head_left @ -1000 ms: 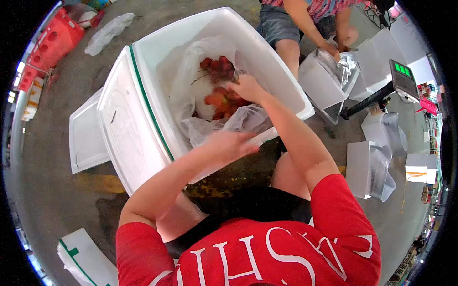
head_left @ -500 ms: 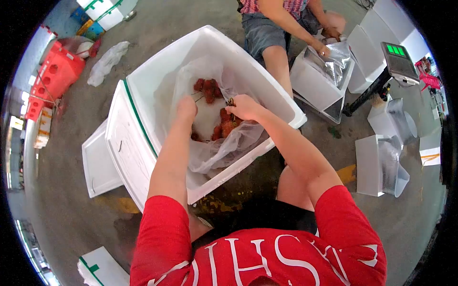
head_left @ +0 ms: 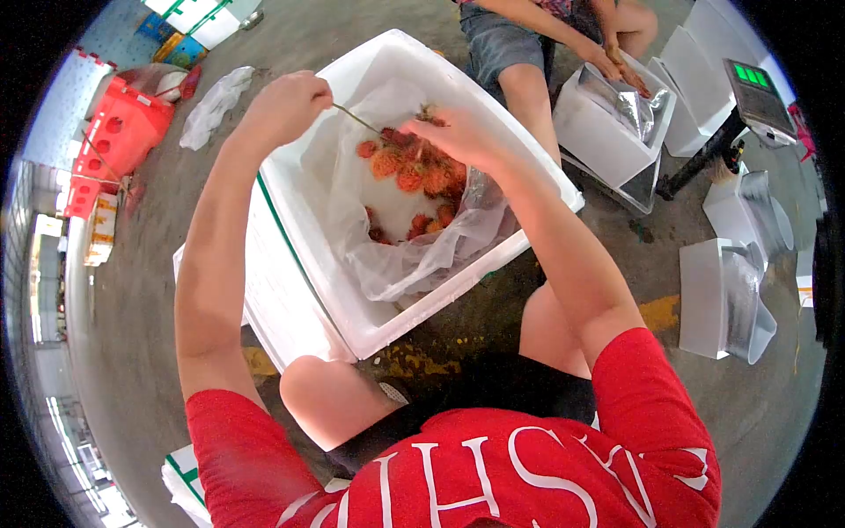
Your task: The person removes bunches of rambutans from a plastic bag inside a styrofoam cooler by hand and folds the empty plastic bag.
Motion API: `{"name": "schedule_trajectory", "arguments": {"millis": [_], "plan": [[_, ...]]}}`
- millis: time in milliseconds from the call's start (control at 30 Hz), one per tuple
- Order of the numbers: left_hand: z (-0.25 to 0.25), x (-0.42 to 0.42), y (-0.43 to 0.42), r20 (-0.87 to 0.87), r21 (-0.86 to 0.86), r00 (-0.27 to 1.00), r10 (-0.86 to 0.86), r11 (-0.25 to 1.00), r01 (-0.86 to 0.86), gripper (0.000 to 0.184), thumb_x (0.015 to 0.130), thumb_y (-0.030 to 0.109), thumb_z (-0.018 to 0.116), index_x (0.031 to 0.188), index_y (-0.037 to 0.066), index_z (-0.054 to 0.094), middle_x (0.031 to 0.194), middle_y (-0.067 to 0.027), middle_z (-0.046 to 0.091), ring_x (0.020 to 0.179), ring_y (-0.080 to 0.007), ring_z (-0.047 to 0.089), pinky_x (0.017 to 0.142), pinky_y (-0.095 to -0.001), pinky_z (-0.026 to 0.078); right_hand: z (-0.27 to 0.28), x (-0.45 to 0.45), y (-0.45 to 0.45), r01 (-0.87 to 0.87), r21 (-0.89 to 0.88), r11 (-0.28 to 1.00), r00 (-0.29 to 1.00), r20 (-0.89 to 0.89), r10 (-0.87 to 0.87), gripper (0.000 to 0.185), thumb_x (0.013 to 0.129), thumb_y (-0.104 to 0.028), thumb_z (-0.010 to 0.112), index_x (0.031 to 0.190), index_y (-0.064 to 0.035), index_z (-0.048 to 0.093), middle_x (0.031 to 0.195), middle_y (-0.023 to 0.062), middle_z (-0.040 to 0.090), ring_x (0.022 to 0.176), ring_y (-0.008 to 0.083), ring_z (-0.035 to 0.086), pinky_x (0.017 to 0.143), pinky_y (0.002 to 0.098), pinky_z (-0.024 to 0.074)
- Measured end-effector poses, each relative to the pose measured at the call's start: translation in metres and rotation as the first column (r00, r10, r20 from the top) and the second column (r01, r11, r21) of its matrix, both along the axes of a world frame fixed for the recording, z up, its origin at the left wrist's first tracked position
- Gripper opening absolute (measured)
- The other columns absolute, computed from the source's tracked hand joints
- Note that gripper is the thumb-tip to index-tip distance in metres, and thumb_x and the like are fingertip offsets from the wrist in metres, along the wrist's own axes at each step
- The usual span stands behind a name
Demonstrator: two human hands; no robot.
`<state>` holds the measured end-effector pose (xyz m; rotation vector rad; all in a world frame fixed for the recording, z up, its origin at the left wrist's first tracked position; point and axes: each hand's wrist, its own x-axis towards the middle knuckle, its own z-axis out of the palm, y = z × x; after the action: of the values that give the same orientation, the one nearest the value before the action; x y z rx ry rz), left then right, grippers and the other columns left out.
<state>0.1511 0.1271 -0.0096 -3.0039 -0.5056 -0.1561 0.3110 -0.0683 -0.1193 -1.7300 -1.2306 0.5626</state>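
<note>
My left hand (head_left: 287,107) is raised over the left rim of a white foam box (head_left: 352,330), its fingers pinched on the end of a thin rambutan stem (head_left: 356,118). That stem runs down to a bunch of red, hairy rambutans (head_left: 409,179) above the clear plastic bag (head_left: 396,277) lining the box. My right hand (head_left: 459,139) is closed around the upper part of the bunch, where short stems stick out; its fingertips are partly hidden. More rambutans (head_left: 427,224) lie lower in the bag.
The box's lid (head_left: 282,282) leans at its left side. Across from me, another person's hands (head_left: 620,70) work in a foil-lined foam box (head_left: 598,132). A scale display (head_left: 753,84) stands at right, near foil-lined boxes (head_left: 704,299). A red plastic barrier (head_left: 114,141) is at left.
My left hand has risen out of the box up and left, drawing the stem out straight. The bunch at my right hand now shows more rambutans, lifted higher. The view has shifted slightly.
</note>
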Motion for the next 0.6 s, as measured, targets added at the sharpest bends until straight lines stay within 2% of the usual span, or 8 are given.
{"name": "schedule_trajectory", "arguments": {"millis": [33, 100, 267, 333, 367, 433, 567, 600], "plan": [[0.003, 0.002, -0.011, -0.038, -0.019, 0.998, -0.057, 0.998, 0.056, 0.023, 0.089, 0.022, 0.055, 0.096, 0.004, 0.068, 0.096, -0.0137, 0.063, 0.094, -0.0323, 0.061, 0.082, -0.0414, 0.048, -0.001, -0.002, 0.006, 0.004, -0.001, 1.000, 1.000, 0.004, -0.004, 0.047, 0.088, -0.050, 0.053, 0.089, -0.0062, 0.071, 0.081, 0.0185, 0.066, 0.084, 0.0371, 0.063, 0.075, 0.0429, 0.0483], [0.008, 0.005, -0.029, -0.035, -0.034, 0.996, -0.079, 0.996, 0.078, 0.022, 0.088, 0.022, 0.057, 0.095, 0.004, 0.067, 0.095, -0.0131, 0.063, 0.093, -0.0317, 0.061, 0.082, -0.0409, 0.048, -0.017, -0.003, 0.021, -0.013, 0.064, 0.998, 0.955, 0.295, -0.006, 0.055, 0.089, -0.053, 0.052, 0.079, -0.0002, 0.066, 0.081, 0.0203, 0.065, 0.082, 0.0380, 0.062, 0.073, 0.0427, 0.0481], [0.007, 0.006, -0.061, 0.029, 0.002, 0.969, -0.245, 0.970, 0.245, 0.018, 0.087, 0.020, 0.059, 0.091, 0.005, 0.068, 0.091, -0.0095, 0.061, 0.091, -0.0276, 0.061, 0.078, -0.0397, 0.048, -0.011, -0.015, 0.018, -0.091, 0.025, 0.996, 0.966, 0.244, 0.082, 0.053, 0.091, -0.049, 0.052, 0.076, 0.0011, 0.064, 0.084, 0.0197, 0.065, 0.081, 0.0370, 0.062, 0.072, 0.0424, 0.0476], [0.008, 0.000, -0.061, 0.070, 0.207, 0.891, -0.449, 0.880, 0.427, 0.015, 0.085, 0.018, 0.059, 0.086, 0.005, 0.066, 0.089, -0.0076, 0.059, 0.090, -0.0251, 0.060, 0.076, -0.0393, 0.049, -0.011, -0.020, 0.016, -0.157, 0.115, 0.981, 0.987, 0.060, 0.151, 0.043, 0.092, -0.041, 0.055, 0.080, -0.0015, 0.066, 0.084, 0.0187, 0.066, 0.080, 0.0352, 0.063, 0.071, 0.0417, 0.0475], [0.007, -0.003, -0.057, 0.074, 0.208, 0.897, -0.437, 0.886, 0.414, 0.015, 0.085, 0.018, 0.059, 0.086, 0.005, 0.066, 0.089, -0.0076, 0.059, 0.090, -0.0251, 0.060, 0.076, -0.0393, 0.049, -0.012, -0.022, 0.016, -0.171, 0.114, 0.979, 0.984, 0.064, 0.164, 0.043, 0.092, -0.041, 0.055, 0.080, -0.0015, 0.066, 0.084, 0.0187, 0.066, 0.080, 0.0352, 0.063, 0.071, 0.0417, 0.0475], [0.004, -0.006, -0.052, -0.124, 0.391, 0.850, -0.512, 0.762, 0.516, 0.013, 0.084, 0.016, 0.059, 0.081, 0.004, 0.064, 0.088, -0.0070, 0.057, 0.091, -0.0218, 0.060, 0.072, -0.0385, 0.050, -0.011, -0.026, 0.015, -0.208, 0.099, 0.973, 0.959, 0.217, 0.183, 0.032, 0.091, -0.034, 0.057, 0.083, -0.0047, 0.068, 0.082, 0.0174, 0.066, 0.078, 0.0341, 0.063, 0.069, 0.0412, 0.0473], [-0.031, -0.020, -0.050, -0.073, 0.324, 0.871, -0.486, 0.815, 0.482, 0.013, 0.083, 0.016, 0.061, 0.078, 0.004, 0.061, 0.084, -0.0076, 0.057, 0.084, -0.0229, 0.061, 0.067, -0.0379, 0.051, -0.019, -0.031, 0.015, -0.220, 0.111, 0.969, 0.964, 0.180, 0.198, 0.031, 0.091, -0.032, 0.057, 0.082, -0.0056, 0.068, 0.079, 0.0172, 0.065, 0.076, 0.0346, 0.063, 0.069, 0.0415, 0.0471], [-0.042, -0.022, -0.055, 0.071, 0.256, 0.917, -0.393, 0.895, 0.364, 0.015, 0.084, 0.017, 0.061, 0.078, 0.003, 0.061, 0.081, -0.0080, 0.057, 0.077, -0.0227, 0.060, 0.064, -0.0374, 0.050, -0.019, -0.032, 0.017, -0.193, 0.116, 0.974, 0.968, 0.187, 0.169, 0.030, 0.091, -0.032, 0.057, 0.081, -0.0060, 0.068, 0.079, 0.0171, 0.065, 0.075, 0.0345, 0.063, 0.069, 0.0415, 0.0470]]}}
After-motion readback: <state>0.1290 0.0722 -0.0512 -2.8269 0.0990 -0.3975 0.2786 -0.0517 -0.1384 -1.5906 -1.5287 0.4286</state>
